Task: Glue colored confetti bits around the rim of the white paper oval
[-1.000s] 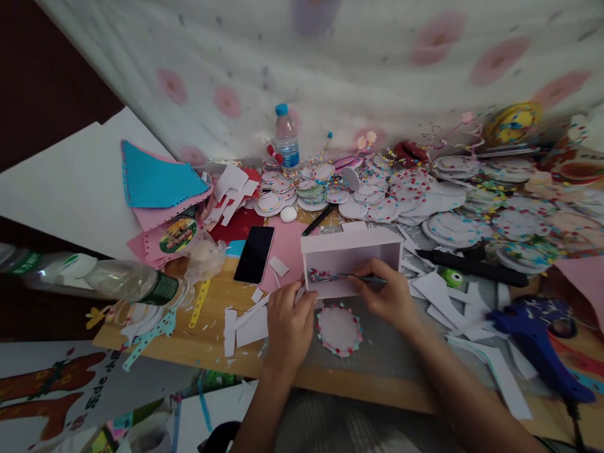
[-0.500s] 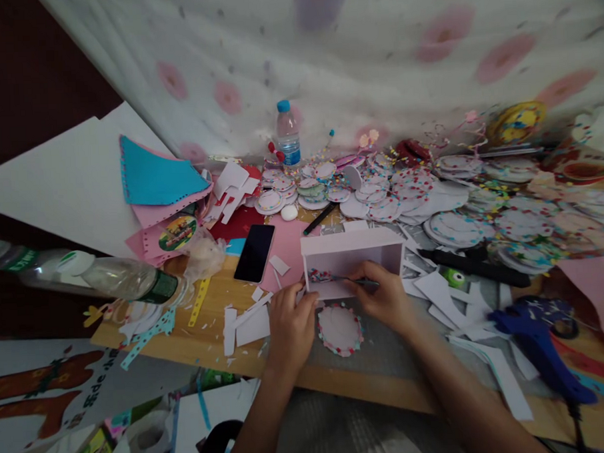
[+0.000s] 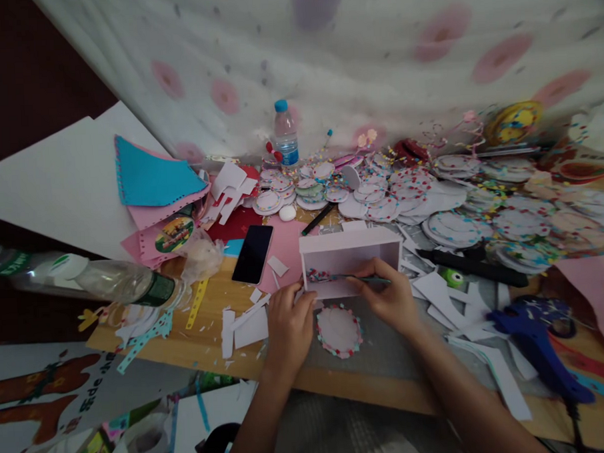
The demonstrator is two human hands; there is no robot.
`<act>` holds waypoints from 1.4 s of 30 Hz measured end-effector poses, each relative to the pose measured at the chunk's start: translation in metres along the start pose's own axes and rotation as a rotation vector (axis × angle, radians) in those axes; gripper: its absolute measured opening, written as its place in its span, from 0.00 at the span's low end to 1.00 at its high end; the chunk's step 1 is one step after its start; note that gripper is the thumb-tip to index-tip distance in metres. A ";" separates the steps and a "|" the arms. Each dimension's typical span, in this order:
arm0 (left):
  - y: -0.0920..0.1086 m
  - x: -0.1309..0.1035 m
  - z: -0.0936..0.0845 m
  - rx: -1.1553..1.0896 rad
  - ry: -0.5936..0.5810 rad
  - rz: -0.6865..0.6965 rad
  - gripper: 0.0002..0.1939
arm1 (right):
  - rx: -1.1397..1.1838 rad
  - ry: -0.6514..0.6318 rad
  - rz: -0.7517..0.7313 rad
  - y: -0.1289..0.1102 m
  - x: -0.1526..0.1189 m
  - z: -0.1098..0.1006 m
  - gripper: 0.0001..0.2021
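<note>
A shallow white box [image 3: 350, 240] lies with its open side facing me, and small red, white and blue beads [image 3: 320, 275] gather in its left end. My left hand [image 3: 289, 318] is closed on the box's lower left corner, thumb along the front edge. Slim dark tweezers [image 3: 376, 279] are pinched in my right hand [image 3: 389, 301], which reaches over the box's front edge; their tip points left at the beads. Just in front of the box, between my wrists, lies a white disc [image 3: 339, 331] rimmed with red and pale blue beads.
A blue glue gun [image 3: 537, 350] and paper offcuts [image 3: 443, 300] lie on the right. Many bead-rimmed discs [image 3: 455, 228] pile along the back. A phone [image 3: 253, 254], a black pen [image 3: 318, 218] and a water bottle [image 3: 285, 134] stand or lie beyond the box. Plastic bottles [image 3: 114, 278] lie left.
My right hand's grip has shifted a little, and the tweezers now lie flatter, with their rear end farther right. My left hand stays at the box corner.
</note>
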State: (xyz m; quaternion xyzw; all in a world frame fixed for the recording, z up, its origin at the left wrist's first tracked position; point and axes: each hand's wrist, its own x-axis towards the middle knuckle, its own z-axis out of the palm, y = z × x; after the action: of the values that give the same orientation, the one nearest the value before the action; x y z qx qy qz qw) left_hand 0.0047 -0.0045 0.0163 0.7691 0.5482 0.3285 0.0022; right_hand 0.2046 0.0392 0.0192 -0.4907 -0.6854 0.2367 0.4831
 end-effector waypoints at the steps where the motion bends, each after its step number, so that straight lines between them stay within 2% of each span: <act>1: 0.000 0.000 0.000 -0.001 0.000 0.000 0.09 | -0.002 -0.004 0.000 0.000 0.000 0.000 0.05; 11: 0.003 -0.002 0.002 0.043 -0.006 -0.016 0.09 | -0.096 -0.076 -0.037 0.010 -0.002 0.006 0.05; 23: 0.003 -0.001 0.001 0.030 -0.016 -0.017 0.09 | -0.099 -0.107 -0.026 0.010 -0.002 0.004 0.05; 33: 0.002 -0.003 0.003 0.015 -0.015 -0.028 0.09 | -0.022 -0.031 0.008 0.003 0.000 0.001 0.06; 42: 0.002 -0.003 0.002 0.020 -0.010 -0.029 0.09 | -0.071 -0.082 -0.010 0.004 -0.002 0.002 0.06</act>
State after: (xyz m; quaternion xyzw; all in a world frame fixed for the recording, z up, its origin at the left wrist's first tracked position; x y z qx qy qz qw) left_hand 0.0072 -0.0068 0.0139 0.7626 0.5627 0.3190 0.0018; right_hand 0.2049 0.0396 0.0141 -0.4939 -0.7150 0.2300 0.4381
